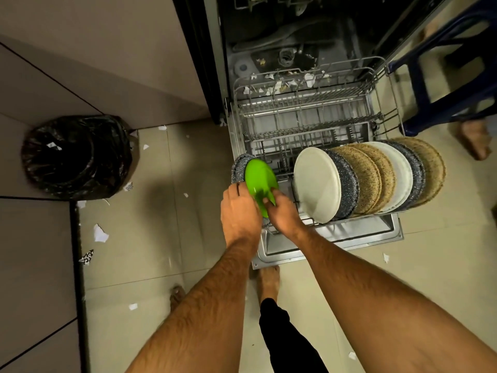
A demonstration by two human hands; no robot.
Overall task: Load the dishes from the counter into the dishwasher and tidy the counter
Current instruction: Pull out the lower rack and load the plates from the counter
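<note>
Both the left hand point(238, 204) and right hand point(282, 208) pinch the lower rim of the green plate point(260, 181), upright at the rack's point(382, 74) front left corner. It looks like light, stiff plastic, probably slick, so gripping the rim suits it.

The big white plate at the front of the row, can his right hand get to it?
Probably yes. The right hand holds the green plate just beside the white plate, with nothing between them, but it would have to let go first.

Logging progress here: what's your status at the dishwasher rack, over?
Left hand and right hand both gripping round green plastic plate. Plate going into lower wire rack, beside grey speckled plate. Nothing blocking the slot.
</note>
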